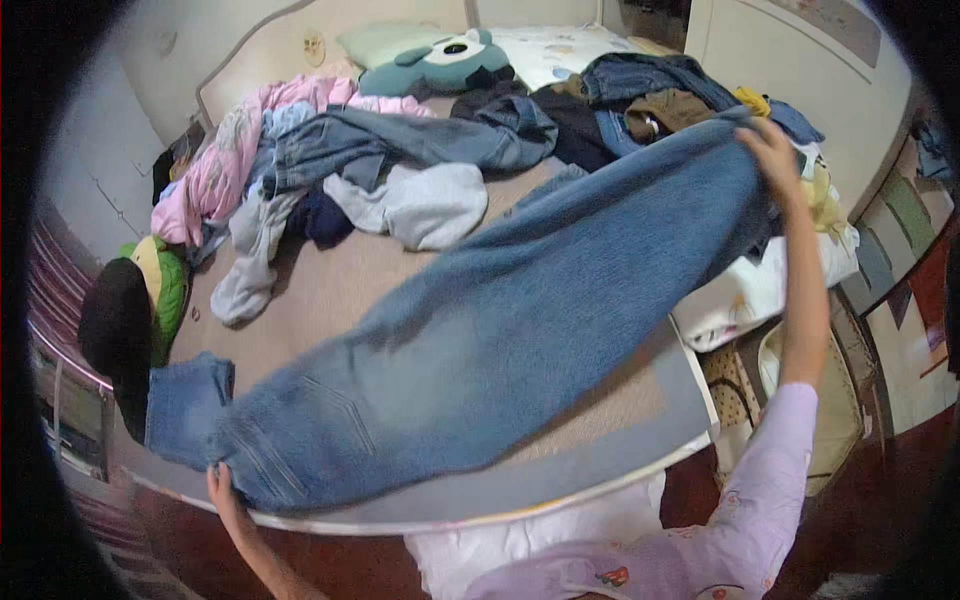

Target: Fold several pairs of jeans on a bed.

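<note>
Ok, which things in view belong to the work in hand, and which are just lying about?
In hand:
blue jeans, stretched out
left hand, at their pocketed end
right hand, at the opposite end

Apparently just lying about:
teal plush toy
pale green pillow
light grey garment and pink cloth, untouched; whether they belong is unclear

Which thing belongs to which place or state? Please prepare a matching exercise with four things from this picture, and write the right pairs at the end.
1. Large jeans
2. Teal plush toy
3. Pink cloth
4. Lilac sleeve

A. heaped on the left side of the bed
B. on the right arm
C. stretched between left grip and right grip
D. beside the pale green pillow

Pairs: 1-C, 2-D, 3-A, 4-B
</note>
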Demonstrator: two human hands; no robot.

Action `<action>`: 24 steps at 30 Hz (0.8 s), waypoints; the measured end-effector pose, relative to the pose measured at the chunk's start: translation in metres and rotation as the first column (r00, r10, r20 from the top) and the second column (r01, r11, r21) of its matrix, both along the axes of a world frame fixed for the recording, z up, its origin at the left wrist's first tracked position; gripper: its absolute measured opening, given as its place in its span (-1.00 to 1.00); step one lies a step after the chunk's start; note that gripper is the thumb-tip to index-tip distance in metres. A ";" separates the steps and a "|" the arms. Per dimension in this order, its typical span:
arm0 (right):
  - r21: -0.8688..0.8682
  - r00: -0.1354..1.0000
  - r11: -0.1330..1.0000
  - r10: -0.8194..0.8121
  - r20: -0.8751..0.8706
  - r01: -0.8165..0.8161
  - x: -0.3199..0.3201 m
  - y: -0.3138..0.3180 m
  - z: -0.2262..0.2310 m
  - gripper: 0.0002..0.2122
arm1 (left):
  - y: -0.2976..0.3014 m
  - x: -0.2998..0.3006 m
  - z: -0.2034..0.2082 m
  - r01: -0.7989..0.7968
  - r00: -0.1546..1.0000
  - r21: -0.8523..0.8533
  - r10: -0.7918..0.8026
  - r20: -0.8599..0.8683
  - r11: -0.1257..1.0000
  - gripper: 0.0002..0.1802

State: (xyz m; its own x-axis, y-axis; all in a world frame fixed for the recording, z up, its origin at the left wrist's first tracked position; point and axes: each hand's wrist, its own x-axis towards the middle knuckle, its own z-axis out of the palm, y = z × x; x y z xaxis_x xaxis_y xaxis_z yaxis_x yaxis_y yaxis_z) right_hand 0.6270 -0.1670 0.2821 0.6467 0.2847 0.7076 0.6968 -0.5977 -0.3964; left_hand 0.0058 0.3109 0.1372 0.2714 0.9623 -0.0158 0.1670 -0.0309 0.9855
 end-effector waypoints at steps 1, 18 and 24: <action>-0.111 0.998 0.993 0.027 -0.060 -0.033 0.029 0.030 -0.016 -0.70 | -0.010 0.014 0.002 -0.126 0.987 0.080 0.133 -0.089 0.989 -0.60; -0.326 0.849 0.945 -0.137 -0.511 -0.043 0.099 0.167 -0.205 -0.42 | 0.083 -0.019 -0.080 0.165 0.960 -0.248 -0.214 -0.184 0.955 -0.58; -0.037 0.879 0.967 0.214 -0.425 -0.253 0.106 0.148 -0.190 -0.70 | 0.049 0.011 -0.042 0.123 0.874 -0.062 -0.138 -0.467 0.990 -0.47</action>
